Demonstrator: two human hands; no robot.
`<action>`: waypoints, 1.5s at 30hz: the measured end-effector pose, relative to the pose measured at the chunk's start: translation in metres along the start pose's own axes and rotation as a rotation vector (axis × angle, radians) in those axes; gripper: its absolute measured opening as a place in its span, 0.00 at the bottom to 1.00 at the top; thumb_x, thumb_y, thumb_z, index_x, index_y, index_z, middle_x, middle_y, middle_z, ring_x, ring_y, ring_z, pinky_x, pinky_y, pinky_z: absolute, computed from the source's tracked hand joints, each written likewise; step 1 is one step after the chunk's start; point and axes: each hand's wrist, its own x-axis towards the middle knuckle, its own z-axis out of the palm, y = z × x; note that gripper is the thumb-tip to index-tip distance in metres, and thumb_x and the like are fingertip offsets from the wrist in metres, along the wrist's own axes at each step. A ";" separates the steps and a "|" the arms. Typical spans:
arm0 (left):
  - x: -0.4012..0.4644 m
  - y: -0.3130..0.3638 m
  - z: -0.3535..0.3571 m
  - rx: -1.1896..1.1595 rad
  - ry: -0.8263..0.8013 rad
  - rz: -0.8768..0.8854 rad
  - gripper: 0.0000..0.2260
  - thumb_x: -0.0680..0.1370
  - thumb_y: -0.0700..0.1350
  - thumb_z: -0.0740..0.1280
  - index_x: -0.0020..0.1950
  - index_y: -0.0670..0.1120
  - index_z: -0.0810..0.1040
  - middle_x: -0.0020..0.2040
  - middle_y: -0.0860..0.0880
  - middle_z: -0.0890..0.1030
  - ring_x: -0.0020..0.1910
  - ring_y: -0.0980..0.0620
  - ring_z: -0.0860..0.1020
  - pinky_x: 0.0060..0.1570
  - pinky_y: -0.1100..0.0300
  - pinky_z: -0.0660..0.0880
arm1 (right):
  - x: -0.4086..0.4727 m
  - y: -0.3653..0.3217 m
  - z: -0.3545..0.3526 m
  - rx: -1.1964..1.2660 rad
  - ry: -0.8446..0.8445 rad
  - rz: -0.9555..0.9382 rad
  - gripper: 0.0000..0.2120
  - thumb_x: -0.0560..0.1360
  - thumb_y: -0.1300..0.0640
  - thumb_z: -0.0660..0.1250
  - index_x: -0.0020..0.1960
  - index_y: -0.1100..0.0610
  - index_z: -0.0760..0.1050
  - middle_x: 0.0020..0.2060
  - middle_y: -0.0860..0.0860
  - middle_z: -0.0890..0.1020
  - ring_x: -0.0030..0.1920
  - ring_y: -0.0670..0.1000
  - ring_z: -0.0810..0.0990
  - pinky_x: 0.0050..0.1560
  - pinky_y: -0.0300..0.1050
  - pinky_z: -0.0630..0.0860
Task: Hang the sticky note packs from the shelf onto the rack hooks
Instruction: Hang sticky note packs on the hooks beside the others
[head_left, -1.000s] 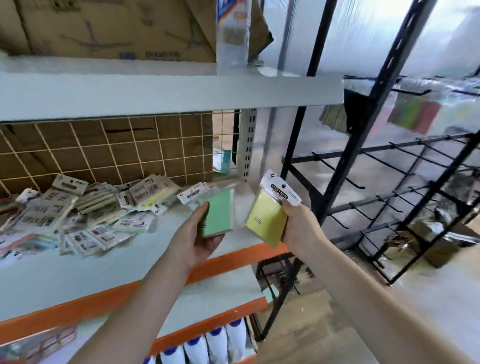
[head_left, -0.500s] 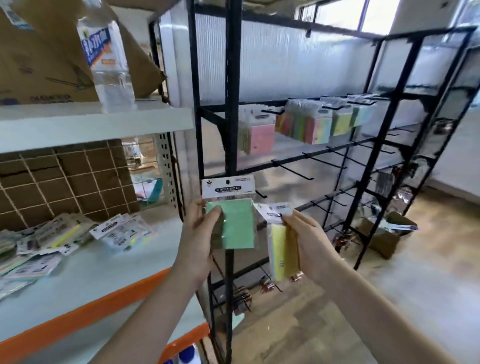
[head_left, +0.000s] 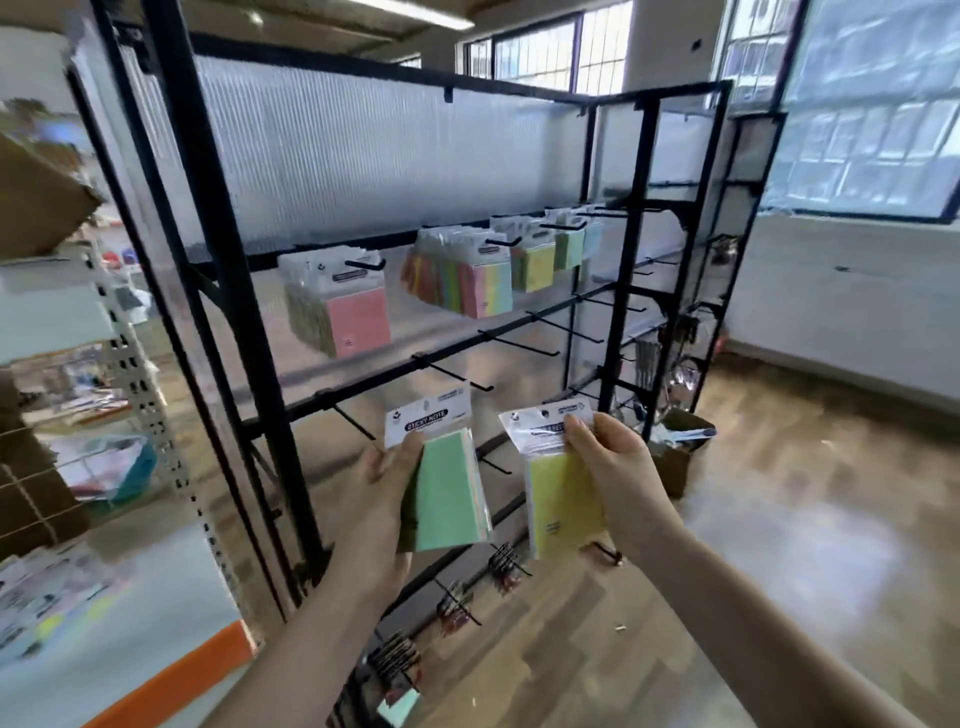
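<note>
View has swung off the shelf and onto the black rack; a second ago the pile of loose packs filled the left of the picture, now only the shelf's corner with blurred packs shows at lower left, and the rack fills the middle. Both packs came along. Left hand grips the green pack from its left side, thumb over the lower edge of the white header card, fingers curled behind. Right hand pinches the yellow pack at its header, thumb on front, fingers wrapped round the right edge. Earlier the yellow pack was tilted and lower; now both packs are upright, side by side, headers up, held in front of the rack's lower rows. Neither is on a hook yet. The upper row already carries hung packs: a pink-fronted bunch on the left hook, a multicolour bunch next to it, more further right. The row of bare hooks below it sits just above and behind the held packs, apparently the closest free spot. Meaning for the task: pick-up from the shelf is done for these two, carry is about finished, hanging comes next. Header holes can't be made out through the blur, so lining a hole to a hook tip will probably need one pack at a time. Cardboard box on the floor beyond the right hand, not involved.
</note>
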 end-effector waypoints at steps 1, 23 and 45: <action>0.010 -0.004 0.008 -0.020 -0.024 -0.015 0.16 0.68 0.54 0.69 0.51 0.47 0.77 0.38 0.52 0.82 0.34 0.56 0.79 0.33 0.63 0.76 | 0.010 0.001 -0.006 -0.026 0.023 -0.011 0.15 0.78 0.51 0.65 0.33 0.48 0.75 0.26 0.42 0.74 0.29 0.43 0.71 0.30 0.38 0.67; 0.243 -0.039 0.161 0.118 -0.236 0.120 0.14 0.68 0.60 0.68 0.51 0.58 0.80 0.45 0.53 0.84 0.36 0.58 0.82 0.29 0.63 0.75 | 0.275 -0.030 -0.063 -0.042 0.234 -0.295 0.14 0.78 0.57 0.67 0.42 0.68 0.71 0.36 0.58 0.73 0.36 0.53 0.69 0.37 0.47 0.66; 0.344 -0.069 0.240 0.386 0.015 0.486 0.11 0.76 0.54 0.62 0.44 0.52 0.82 0.37 0.58 0.83 0.36 0.64 0.79 0.35 0.75 0.70 | 0.437 -0.030 -0.065 0.019 -0.070 -0.385 0.10 0.78 0.58 0.66 0.43 0.64 0.71 0.36 0.56 0.78 0.38 0.51 0.75 0.43 0.51 0.73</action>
